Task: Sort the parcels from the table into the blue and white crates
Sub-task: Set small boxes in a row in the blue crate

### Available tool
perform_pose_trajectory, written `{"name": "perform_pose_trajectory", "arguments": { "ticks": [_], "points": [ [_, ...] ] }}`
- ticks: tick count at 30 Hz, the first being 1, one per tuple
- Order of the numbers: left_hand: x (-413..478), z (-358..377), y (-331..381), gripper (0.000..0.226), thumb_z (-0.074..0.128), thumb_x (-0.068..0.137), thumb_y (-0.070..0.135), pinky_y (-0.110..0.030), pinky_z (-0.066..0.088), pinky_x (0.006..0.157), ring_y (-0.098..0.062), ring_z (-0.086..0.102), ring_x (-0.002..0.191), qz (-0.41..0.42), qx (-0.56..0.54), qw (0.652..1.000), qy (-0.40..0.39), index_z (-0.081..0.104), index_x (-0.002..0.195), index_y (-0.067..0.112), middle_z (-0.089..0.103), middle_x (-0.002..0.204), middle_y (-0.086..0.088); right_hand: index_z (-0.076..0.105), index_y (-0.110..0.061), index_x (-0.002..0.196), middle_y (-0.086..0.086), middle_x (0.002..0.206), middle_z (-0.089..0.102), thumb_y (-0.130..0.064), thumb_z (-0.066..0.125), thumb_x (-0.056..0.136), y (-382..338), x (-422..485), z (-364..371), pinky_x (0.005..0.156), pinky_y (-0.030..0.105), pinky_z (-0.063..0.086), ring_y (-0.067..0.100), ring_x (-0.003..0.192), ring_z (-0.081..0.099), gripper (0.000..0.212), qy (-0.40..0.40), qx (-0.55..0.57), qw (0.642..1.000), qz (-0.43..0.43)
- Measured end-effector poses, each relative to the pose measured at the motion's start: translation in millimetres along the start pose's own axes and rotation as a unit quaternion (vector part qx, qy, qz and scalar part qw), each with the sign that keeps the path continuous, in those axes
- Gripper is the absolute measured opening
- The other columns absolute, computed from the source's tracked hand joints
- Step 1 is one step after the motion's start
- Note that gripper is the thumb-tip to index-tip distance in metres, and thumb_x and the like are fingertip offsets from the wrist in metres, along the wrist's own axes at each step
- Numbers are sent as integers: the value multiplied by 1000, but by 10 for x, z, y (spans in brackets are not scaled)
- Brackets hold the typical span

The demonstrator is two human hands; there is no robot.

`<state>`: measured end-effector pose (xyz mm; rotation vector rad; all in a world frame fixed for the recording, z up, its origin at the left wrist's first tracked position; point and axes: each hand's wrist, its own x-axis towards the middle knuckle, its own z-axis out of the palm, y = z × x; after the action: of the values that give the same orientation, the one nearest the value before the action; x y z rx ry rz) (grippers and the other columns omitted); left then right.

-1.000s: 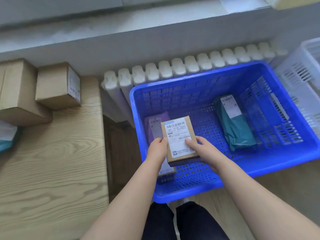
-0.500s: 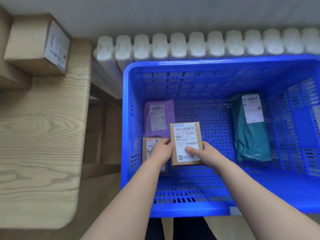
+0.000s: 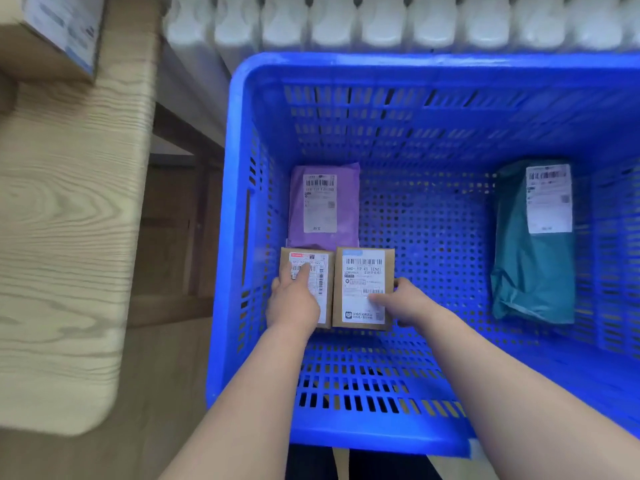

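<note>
Parcel [image 3: 362, 271] in blue crate [image 3: 415, 62]: right hand [image 3: 412, 303] pinches its edge; left hand [image 3: 294, 301] lies flat on neighbouring box [image 3: 323, 271].

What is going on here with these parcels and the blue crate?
A person is sorting parcels into the blue crate. The right hand grips a cardboard box inside it, beside a second box on which the left hand rests. A purple parcel and a teal parcel lie in the crate; another box waits on the table.
</note>
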<state>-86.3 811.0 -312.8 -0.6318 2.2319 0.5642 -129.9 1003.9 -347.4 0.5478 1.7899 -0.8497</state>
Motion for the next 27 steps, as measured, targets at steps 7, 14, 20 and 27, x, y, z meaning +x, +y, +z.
{"name": "perform_pose_trajectory", "arguments": {
  "ticks": [7, 14, 20, 27],
  "points": [
    [221, 26, 11, 86, 46, 91, -3, -39, 13, 123, -25, -6, 153, 89, 125, 988, 20, 7, 159, 31, -11, 166, 1, 54, -11, 120, 5, 114, 62, -20, 59, 97, 78, 108, 25, 53, 20, 35, 15, 82, 54, 25, -24, -82, 996, 11],
    [247, 59, -5, 82, 50, 87, -1, -38, 24, 118, -28, 5, 150, 106, 147, 983, 33, 17, 158, 24, 6, 165, -5, 56, -15, 127, 6, 117, 65, -25, 55, 99, 127, 151, 68, 71, 32, 49, 22, 90, 61, 30, -54, -103, 993, -3],
    [241, 38, 23, 65, 48, 89, 3, -36, 41, 96, -27, 30, 134, 107, 150, 982, 45, 34, 149, 24, 34, 148, -4, 59, -8, 119, 5, 88, 62, -21, 53, 99, 110, 124, 62, 54, 26, 43, 17, 63, 52, 25, -76, -130, 988, 29],
    [226, 21, 14, 63, 50, 87, 3, -35, 40, 95, -28, 36, 126, 118, 193, 972, 55, 36, 145, 21, 40, 139, -7, -2, -23, 158, 8, 124, 56, -9, 74, 83, 116, 116, 77, 75, 39, 54, 28, 99, 63, 107, 24, -81, 996, -12]
  ]
}}
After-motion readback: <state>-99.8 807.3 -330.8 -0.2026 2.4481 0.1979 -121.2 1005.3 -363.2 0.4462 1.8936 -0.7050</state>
